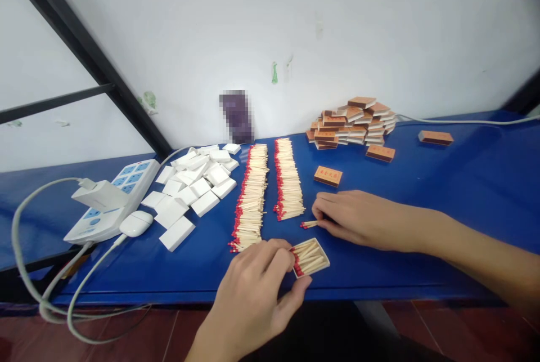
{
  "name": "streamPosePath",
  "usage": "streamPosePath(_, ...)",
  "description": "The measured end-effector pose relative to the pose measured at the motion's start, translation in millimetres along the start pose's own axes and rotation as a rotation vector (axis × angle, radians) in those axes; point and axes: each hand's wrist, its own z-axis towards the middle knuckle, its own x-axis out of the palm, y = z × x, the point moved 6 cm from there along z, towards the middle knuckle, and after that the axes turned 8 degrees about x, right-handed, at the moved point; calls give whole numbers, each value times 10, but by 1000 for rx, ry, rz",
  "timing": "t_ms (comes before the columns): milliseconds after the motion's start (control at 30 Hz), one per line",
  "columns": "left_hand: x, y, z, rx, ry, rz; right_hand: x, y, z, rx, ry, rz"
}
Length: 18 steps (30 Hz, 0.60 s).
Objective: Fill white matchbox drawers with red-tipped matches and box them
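My left hand [253, 289] grips a small white matchbox tray [311, 258] near the table's front edge; the tray is partly filled with red-tipped matches. My right hand [358, 217] lies on the blue table [442, 227], its fingertips pinching a few matches [309, 224] just right of the match rows. Two long rows of matches run away from me, the left row [251, 196] and the right row [288, 179].
Several empty white trays [196, 182] lie to the left, beside a power strip [113, 196] with a charger, an earbud case [135, 223] and cables. A pile of orange matchbox sleeves [354, 120] sits at the back right, with single sleeves [328, 175] scattered nearby.
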Motion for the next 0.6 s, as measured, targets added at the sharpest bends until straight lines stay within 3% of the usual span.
streamPosePath(333,10,-11,-11,12,13,10,15,42,5,-75,-90,-50)
streamPosePath(467,13,20,-24,-54,20,18,-76,81,11,-48,-66,163)
streamPosePath(600,17,22,-29,-78,23,32,-53,211,-18,-68,80,424)
